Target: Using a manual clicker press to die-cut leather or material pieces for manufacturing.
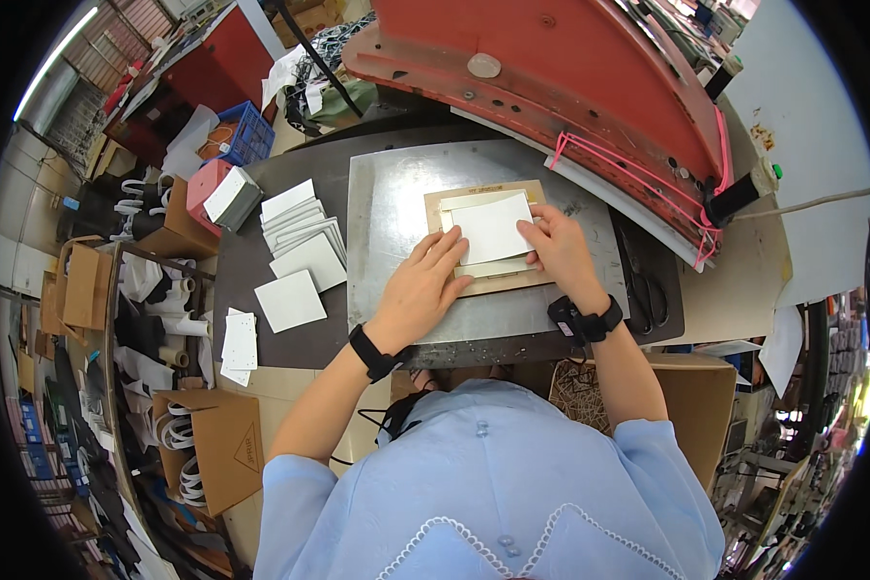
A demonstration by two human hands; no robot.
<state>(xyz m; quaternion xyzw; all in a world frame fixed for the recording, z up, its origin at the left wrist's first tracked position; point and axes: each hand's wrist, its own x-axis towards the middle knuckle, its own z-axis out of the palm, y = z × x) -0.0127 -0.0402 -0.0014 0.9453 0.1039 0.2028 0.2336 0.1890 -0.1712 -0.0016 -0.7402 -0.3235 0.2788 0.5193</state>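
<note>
A white rectangular card [498,228] lies over a tan cutting-die board [518,281], a little tilted to its edges. The board rests on a grey metal plate [385,213]. My left hand [421,282] lies with its fingers spread, its fingertips at the card's left edge. At the opposite edge, my right hand [559,247] pinches the card between thumb and fingers. Left of the plate, a fanned row of white cards [309,259] spreads over the dark table [237,280]. A few smaller pieces with holes [239,340] sit at the table's near-left edge.
A big red press arm [512,63] with pink cords [638,184] juts over the plate's far right. Black scissors [651,295] lie beside the plate. A card stack [232,199] leans by a pink box [201,193]. An open carton [686,401] stands below right.
</note>
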